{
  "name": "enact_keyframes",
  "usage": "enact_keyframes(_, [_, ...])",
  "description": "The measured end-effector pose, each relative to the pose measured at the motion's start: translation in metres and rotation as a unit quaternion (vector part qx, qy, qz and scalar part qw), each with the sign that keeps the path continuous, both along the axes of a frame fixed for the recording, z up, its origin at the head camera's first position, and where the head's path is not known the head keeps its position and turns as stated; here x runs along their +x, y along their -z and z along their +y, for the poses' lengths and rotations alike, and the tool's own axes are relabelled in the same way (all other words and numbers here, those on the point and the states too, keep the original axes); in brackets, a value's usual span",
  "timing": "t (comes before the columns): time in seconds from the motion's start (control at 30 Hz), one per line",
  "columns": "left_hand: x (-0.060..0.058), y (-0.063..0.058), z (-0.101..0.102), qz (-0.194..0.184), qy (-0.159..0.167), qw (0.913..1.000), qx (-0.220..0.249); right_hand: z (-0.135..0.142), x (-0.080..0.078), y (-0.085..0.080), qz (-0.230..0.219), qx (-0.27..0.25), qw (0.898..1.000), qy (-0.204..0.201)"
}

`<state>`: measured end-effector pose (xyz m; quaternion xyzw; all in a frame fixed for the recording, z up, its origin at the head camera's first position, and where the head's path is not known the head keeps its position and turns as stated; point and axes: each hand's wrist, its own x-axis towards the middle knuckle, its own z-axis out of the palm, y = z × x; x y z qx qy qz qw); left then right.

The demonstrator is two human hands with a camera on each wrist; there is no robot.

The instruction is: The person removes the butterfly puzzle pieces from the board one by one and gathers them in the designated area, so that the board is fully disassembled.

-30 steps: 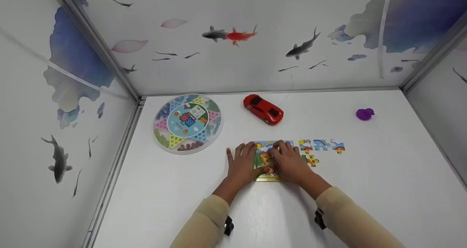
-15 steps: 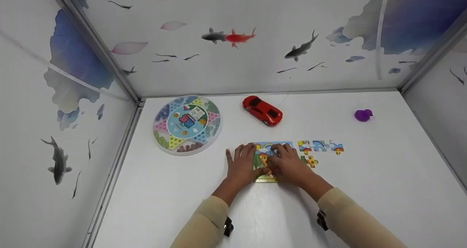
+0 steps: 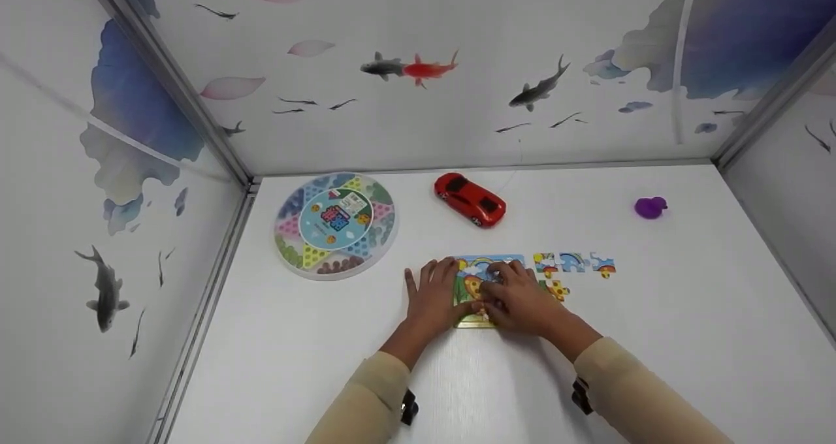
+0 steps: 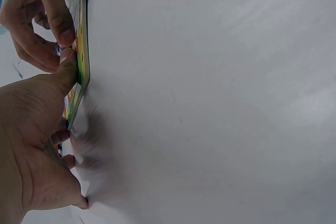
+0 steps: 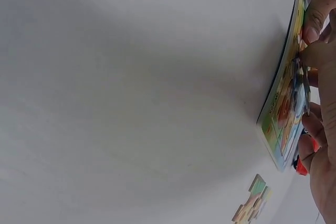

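- Steadying falls to the left hand (image 3: 434,300), fingers laid along the left edge of the jigsaw board (image 3: 475,324), thumb on its face; light pressure should do.
- Right hand (image 3: 524,301) curls over the board, seemingly pinching a tilted jigsaw piece (image 5: 306,88); best match its outline before pressing flat.
- Jigsaw board rests on the white table (image 3: 313,352), just left of loose jigsaw pieces (image 3: 573,262); avoid nudging those.

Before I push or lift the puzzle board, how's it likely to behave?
The puzzle board looks thin and straight-edged in the wrist views, so it's probably light and fairly stiff. It lies flat, so it would likely slide, not roll. Loose pieces lie beside it, so any set in it might spill if tilted.
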<state>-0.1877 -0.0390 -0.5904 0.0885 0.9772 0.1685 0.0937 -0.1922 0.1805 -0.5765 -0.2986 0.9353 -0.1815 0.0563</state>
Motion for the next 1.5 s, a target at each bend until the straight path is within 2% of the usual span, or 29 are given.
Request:
enact_keyframes(0.27, [0.001, -0.001, 0.000, 0.000, 0.001, 0.9997, 0.023, 0.013, -0.002, -0.001, 0.052, -0.015, 0.999, -0.001])
enact_keyframes(0.63, [0.003, 0.000, -0.001, 0.002, 0.000, 0.9997, 0.026, 0.049, -0.004, -0.005, 0.026, -0.022, 0.998, 0.053])
enact_keyframes(0.9, [0.003, 0.001, -0.001, 0.003, -0.002, 0.9995, 0.032, 0.081, -0.003, -0.003, 0.048, -0.035, 0.995, 0.076])
enact_keyframes(1.1, [0.003, 0.000, 0.000, 0.000, -0.004, 0.9995, 0.031, 0.110, 0.004, 0.000, 0.059, -0.041, 0.992, 0.102])
enact_keyframes(1.27, [0.002, 0.002, -0.001, -0.001, -0.001, 0.9997, 0.024, 0.129, 0.009, 0.002, 0.038, -0.036, 0.990, 0.132])
enact_keyframes(1.5, [0.002, 0.001, 0.000, -0.009, -0.004, 0.9996, 0.028, 0.144, 0.012, 0.008, 0.021, -0.027, 0.989, 0.143])
